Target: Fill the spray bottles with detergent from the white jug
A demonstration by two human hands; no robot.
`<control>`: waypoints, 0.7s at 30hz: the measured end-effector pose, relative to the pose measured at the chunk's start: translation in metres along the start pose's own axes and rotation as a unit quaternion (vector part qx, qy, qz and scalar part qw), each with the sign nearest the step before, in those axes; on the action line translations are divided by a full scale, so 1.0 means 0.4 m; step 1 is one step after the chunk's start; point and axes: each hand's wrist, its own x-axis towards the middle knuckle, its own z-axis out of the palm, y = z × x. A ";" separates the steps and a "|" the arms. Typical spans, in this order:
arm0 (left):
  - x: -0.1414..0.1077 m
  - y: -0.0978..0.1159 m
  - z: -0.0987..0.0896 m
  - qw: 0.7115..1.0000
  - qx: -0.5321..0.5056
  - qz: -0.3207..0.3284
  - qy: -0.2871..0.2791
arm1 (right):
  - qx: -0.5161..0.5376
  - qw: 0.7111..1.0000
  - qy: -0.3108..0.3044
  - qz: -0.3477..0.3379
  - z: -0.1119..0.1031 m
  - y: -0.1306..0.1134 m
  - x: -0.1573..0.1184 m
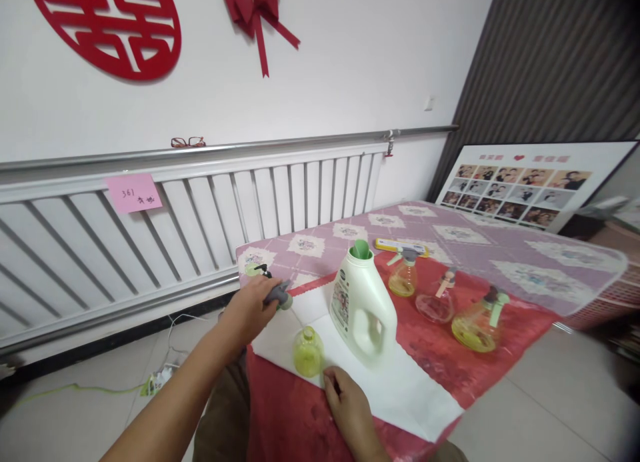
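Observation:
My left hand (257, 305) is closed around a grey trigger spray head (277, 294) near the table's left edge. Just behind that hand sits a pale green item with a black trigger (261, 270), partly hidden. A small yellow-green bottle (309, 352) stands upright with its neck uncovered. Beside it, my right hand (349, 405) rests at the front of the white sheet (400, 389), fingers curled, with nothing visible in them. A large pale green detergent jug (363, 305) stands on the sheet, a green cup-like piece (361, 249) in its mouth.
Several spray bottles stand on the red cover (425, 342) to the right: one amber (403, 282), one pink (435, 307), one yellow (477, 329). A yellow-and-white box (400, 247) lies behind them. A radiator (210, 209) runs along the wall.

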 end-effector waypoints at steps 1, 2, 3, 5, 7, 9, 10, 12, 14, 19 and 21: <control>0.001 0.007 0.011 1.000 0.005 0.010 -0.010 | 0.000 1.000 0.001 0.000 0.000 -0.001 0.000; 0.001 0.014 0.023 1.000 0.011 0.020 -0.020 | -0.001 1.000 0.002 0.000 -0.001 -0.001 0.000; 0.001 0.022 0.035 0.999 0.018 0.030 -0.031 | -0.001 1.000 0.003 -0.001 -0.001 -0.002 0.000; 0.001 0.040 0.058 0.997 0.035 0.046 -0.060 | -0.002 1.000 0.004 -0.002 -0.002 -0.003 0.001; 0.000 0.054 0.082 0.993 0.048 0.052 -0.090 | -0.002 1.000 0.005 -0.003 -0.003 -0.004 0.001; 0.000 0.063 0.107 0.990 0.054 0.057 -0.115 | -0.002 1.000 0.006 -0.005 -0.003 -0.004 0.001; 0.000 0.065 0.119 0.989 0.056 0.059 -0.122 | -0.001 1.000 0.006 -0.005 -0.003 -0.005 0.001; 0.000 0.064 0.141 0.987 0.059 0.067 -0.132 | 0.000 1.000 0.006 -0.005 -0.004 -0.006 0.000; 0.001 0.059 0.158 0.986 0.059 0.073 -0.136 | 0.003 1.000 0.005 -0.004 -0.005 -0.009 -0.002; 0.006 0.049 0.172 0.985 0.048 0.087 -0.139 | 0.015 1.000 0.002 -0.001 -0.008 -0.014 -0.003; 0.003 0.044 0.169 0.986 0.043 0.099 -0.127 | 0.021 1.000 0.003 0.000 -0.008 -0.014 -0.002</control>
